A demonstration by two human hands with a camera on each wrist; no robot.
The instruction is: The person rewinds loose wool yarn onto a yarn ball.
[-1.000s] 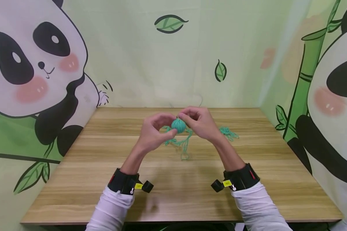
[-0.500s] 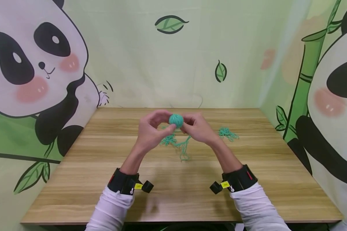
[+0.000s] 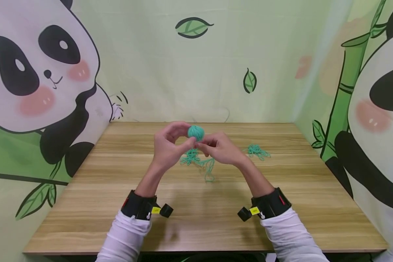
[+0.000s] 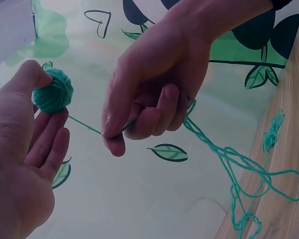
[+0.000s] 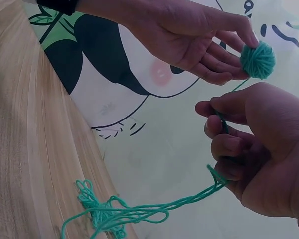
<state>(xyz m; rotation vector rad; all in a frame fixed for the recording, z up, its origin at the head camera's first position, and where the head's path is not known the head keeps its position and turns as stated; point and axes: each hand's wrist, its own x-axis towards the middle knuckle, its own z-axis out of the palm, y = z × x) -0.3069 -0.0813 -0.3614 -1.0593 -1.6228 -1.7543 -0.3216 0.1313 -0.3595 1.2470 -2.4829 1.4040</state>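
Note:
A small teal ball of yarn (image 3: pixel 195 133) is held up over the table between the thumb and fingers of my left hand (image 3: pixel 169 145). My right hand (image 3: pixel 223 148), just to its right, pinches the strand that runs from the ball, as the left wrist view shows with the yarn ball (image 4: pixel 54 92) and taut strand (image 4: pixel 84 124). More loops of yarn (image 5: pixel 189 200) pass through the curled lower fingers of the right hand (image 5: pixel 259 149) and hang to the table. Below the hands lies a loose tangle of yarn (image 3: pixel 191 157).
A second loose bundle of teal yarn (image 3: pixel 258 151) lies to the right on the wooden table (image 3: pixel 196 218). Behind the table's back edge stands a pale green backdrop (image 3: pixel 216 72) printed with pandas and leaves. Each wrist wears a black strap with a small camera.
The yarn ball has moved up and left with my left hand and turned. My right hand has gone from the ball's top, round its right side, to its lower right.

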